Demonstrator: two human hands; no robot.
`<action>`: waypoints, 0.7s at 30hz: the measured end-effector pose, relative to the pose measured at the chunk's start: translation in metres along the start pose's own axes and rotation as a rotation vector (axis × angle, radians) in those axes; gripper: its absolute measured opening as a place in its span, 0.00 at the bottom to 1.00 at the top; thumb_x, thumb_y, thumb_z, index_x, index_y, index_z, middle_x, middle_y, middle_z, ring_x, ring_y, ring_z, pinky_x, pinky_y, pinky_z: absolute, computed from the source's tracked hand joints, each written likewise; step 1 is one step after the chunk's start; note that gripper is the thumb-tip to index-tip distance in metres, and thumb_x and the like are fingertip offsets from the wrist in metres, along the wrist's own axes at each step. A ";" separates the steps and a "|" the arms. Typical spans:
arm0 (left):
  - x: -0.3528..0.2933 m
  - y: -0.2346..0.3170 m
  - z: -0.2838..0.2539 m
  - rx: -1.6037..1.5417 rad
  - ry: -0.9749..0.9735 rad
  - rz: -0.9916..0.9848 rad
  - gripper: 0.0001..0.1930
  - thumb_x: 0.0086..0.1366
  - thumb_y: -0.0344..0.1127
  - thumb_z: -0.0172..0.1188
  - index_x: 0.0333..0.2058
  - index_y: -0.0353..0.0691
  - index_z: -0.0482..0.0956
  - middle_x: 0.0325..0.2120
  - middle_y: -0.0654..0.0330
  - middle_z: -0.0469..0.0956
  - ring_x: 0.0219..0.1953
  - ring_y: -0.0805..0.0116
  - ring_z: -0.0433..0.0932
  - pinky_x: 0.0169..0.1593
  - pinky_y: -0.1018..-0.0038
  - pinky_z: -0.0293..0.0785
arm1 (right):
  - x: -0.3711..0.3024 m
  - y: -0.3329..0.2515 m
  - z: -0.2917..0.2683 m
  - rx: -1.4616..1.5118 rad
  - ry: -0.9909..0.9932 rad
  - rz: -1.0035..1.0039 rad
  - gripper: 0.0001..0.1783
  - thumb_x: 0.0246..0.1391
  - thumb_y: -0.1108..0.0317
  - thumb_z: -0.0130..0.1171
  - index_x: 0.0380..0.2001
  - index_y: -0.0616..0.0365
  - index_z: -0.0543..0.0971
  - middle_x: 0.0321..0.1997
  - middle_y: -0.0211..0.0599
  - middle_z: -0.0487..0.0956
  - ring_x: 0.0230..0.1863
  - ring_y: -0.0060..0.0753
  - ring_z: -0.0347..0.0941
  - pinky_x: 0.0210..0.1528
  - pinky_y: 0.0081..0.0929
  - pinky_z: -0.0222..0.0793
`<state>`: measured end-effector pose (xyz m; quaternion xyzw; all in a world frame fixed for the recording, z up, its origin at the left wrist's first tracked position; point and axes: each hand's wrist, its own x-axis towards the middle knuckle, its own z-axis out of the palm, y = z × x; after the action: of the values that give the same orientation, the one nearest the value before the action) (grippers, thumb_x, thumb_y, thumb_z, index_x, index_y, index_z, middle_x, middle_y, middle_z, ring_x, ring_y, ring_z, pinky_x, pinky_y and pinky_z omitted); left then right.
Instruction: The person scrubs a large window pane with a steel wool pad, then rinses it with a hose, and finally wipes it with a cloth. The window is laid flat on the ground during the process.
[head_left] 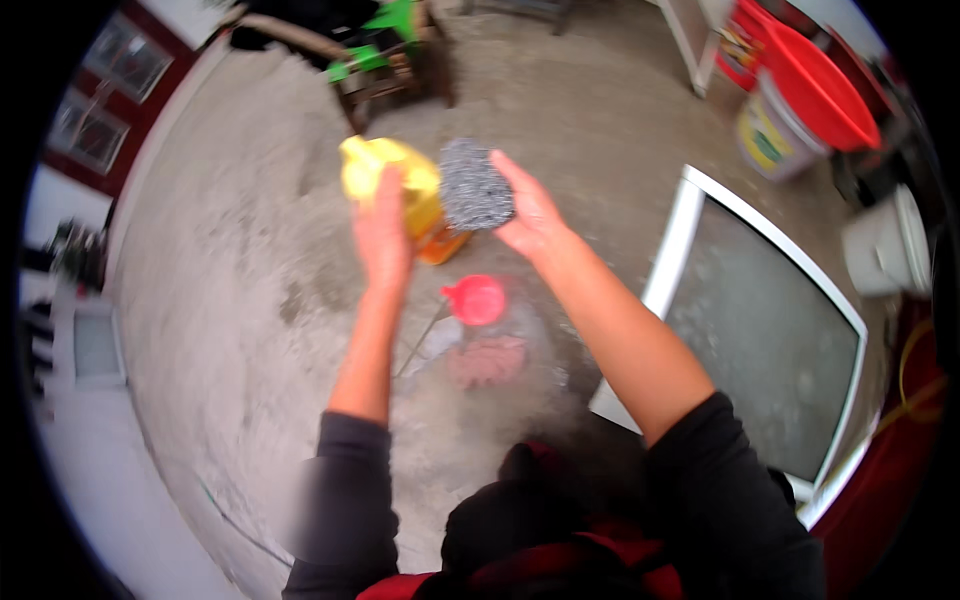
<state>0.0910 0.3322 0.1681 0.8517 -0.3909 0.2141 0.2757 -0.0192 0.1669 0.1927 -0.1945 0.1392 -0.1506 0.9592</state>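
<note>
My left hand [383, 232] grips a yellow plastic bottle [392, 180] with an orange lower part, held up in front of me. My right hand [530, 215] holds a grey steel-wool scouring pad [475, 185] right beside the bottle, nearly touching it. Below the hands, on the concrete floor [240, 260], lies a small red cup-like lid [477, 299] next to a wet patch and a pinkish cloth [487, 360].
A white-framed window screen [760, 330] lies flat on the floor at my right. Red basins stacked on a white bucket [795, 110] stand at the upper right, with a white container [885, 245] nearby. A wooden stool with green items [385, 65] stands behind.
</note>
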 end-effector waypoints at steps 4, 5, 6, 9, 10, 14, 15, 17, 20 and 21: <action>-0.048 0.027 -0.032 -0.176 0.151 -0.077 0.31 0.53 0.14 0.47 0.59 0.34 0.67 0.55 0.48 0.71 0.60 0.50 0.67 0.62 0.64 0.62 | -0.072 -0.086 -0.055 -0.473 0.019 0.051 0.18 0.62 0.55 0.56 0.44 0.60 0.78 0.41 0.33 0.80 0.42 0.29 0.77 0.46 0.32 0.75; -0.079 0.025 -0.033 -0.148 0.117 -0.055 0.30 0.53 0.15 0.48 0.58 0.33 0.68 0.56 0.47 0.70 0.60 0.51 0.67 0.63 0.65 0.62 | -0.096 -0.110 -0.073 -0.589 0.081 0.053 0.19 0.62 0.55 0.56 0.45 0.60 0.77 0.42 0.34 0.80 0.43 0.28 0.77 0.47 0.32 0.74; -0.116 0.026 -0.030 -0.141 -0.072 -0.106 0.28 0.54 0.17 0.50 0.57 0.33 0.68 0.56 0.47 0.70 0.60 0.51 0.68 0.63 0.60 0.61 | -0.125 -0.135 -0.101 -0.699 0.141 0.064 0.20 0.62 0.54 0.56 0.47 0.60 0.76 0.43 0.35 0.80 0.44 0.28 0.76 0.48 0.32 0.74; -0.211 0.057 -0.005 0.101 -0.614 0.011 0.32 0.54 0.30 0.62 0.59 0.41 0.67 0.62 0.45 0.61 0.63 0.44 0.61 0.65 0.53 0.57 | -0.220 -0.197 -0.210 -0.621 0.436 0.036 0.22 0.63 0.54 0.55 0.50 0.61 0.76 0.47 0.38 0.80 0.47 0.30 0.77 0.51 0.32 0.74; -0.226 0.094 0.001 0.215 -0.697 0.017 0.34 0.53 0.34 0.65 0.60 0.44 0.66 0.64 0.44 0.58 0.65 0.42 0.58 0.66 0.51 0.56 | -0.259 -0.216 -0.246 -0.553 0.588 -0.009 0.22 0.63 0.55 0.54 0.50 0.62 0.76 0.47 0.39 0.80 0.47 0.32 0.78 0.51 0.32 0.75; -0.291 0.060 0.043 0.136 -0.529 -0.113 0.33 0.51 0.37 0.67 0.57 0.44 0.69 0.61 0.39 0.59 0.62 0.40 0.60 0.63 0.53 0.60 | -0.345 -0.247 -0.315 -0.409 0.795 -0.130 0.21 0.64 0.55 0.52 0.48 0.64 0.76 0.47 0.40 0.81 0.47 0.34 0.78 0.51 0.35 0.76; -0.294 0.055 0.047 0.108 -0.543 -0.162 0.30 0.51 0.35 0.65 0.55 0.42 0.70 0.58 0.40 0.62 0.60 0.41 0.63 0.61 0.54 0.62 | -0.361 -0.251 -0.330 -0.370 0.814 -0.170 0.21 0.65 0.56 0.51 0.48 0.64 0.76 0.47 0.40 0.81 0.47 0.34 0.78 0.51 0.35 0.76; -0.284 0.049 0.051 0.061 -0.561 -0.252 0.25 0.51 0.33 0.63 0.50 0.39 0.73 0.52 0.42 0.67 0.54 0.43 0.68 0.57 0.56 0.66 | -0.380 -0.252 -0.348 -0.460 0.903 -0.247 0.22 0.62 0.56 0.57 0.50 0.62 0.75 0.46 0.39 0.80 0.46 0.34 0.78 0.48 0.32 0.75; -0.251 0.093 0.048 -0.164 -0.556 -0.298 0.19 0.50 0.29 0.59 0.43 0.36 0.75 0.42 0.49 0.73 0.46 0.49 0.71 0.51 0.62 0.69 | -0.402 -0.256 -0.381 -0.862 1.024 -0.349 0.22 0.60 0.58 0.59 0.50 0.62 0.75 0.46 0.40 0.80 0.46 0.37 0.78 0.49 0.32 0.74; -0.234 0.113 0.047 -0.238 -0.603 -0.270 0.19 0.50 0.29 0.58 0.43 0.36 0.75 0.42 0.49 0.73 0.45 0.50 0.71 0.50 0.63 0.70 | -0.409 -0.254 -0.387 -1.081 1.040 -0.389 0.22 0.59 0.59 0.60 0.51 0.62 0.74 0.47 0.40 0.80 0.47 0.38 0.77 0.49 0.33 0.73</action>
<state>-0.1314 0.3692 0.0308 0.8826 -0.3607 -0.1325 0.2709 -0.5792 -0.0443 0.0408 -0.5610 0.5892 -0.2993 0.4986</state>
